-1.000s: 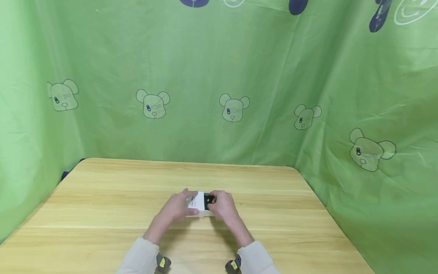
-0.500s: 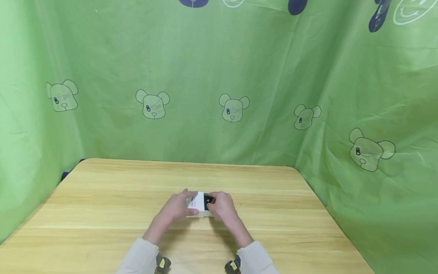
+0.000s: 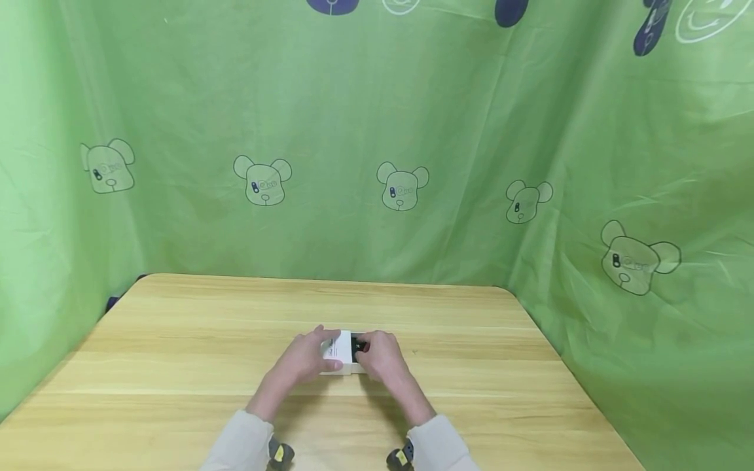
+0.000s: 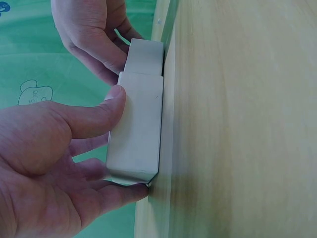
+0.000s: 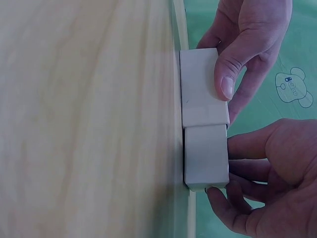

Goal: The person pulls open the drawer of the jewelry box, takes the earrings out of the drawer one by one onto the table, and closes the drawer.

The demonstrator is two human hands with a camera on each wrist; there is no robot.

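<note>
A white slide-out box [image 3: 340, 347] lies on the wooden table in the head view, its inner tray [image 5: 206, 156] drawn partly out to the right. My left hand [image 3: 303, 356] grips the outer sleeve [image 4: 136, 124], thumb along the near side and fingers beyond. Inside the tray's exposed part is a black item [image 3: 356, 350] with a small white mark; its kind is unclear. My right hand [image 3: 383, 355] reaches over the tray, thumb and fingers pinching at the black item, one finger at the tray's end. Tray walls hide those fingertips in the right wrist view.
The light wooden table [image 3: 177, 347] spreads around the box. A green curtain [image 3: 330, 235] printed with bear heads hangs behind and on both sides. Black bands with cameras [image 3: 281, 453] sit at both wrists.
The right hand's fingers have shifted slightly over the tray, and the black item's white mark has moved a little. The left hand and sleeve stay in place.
</note>
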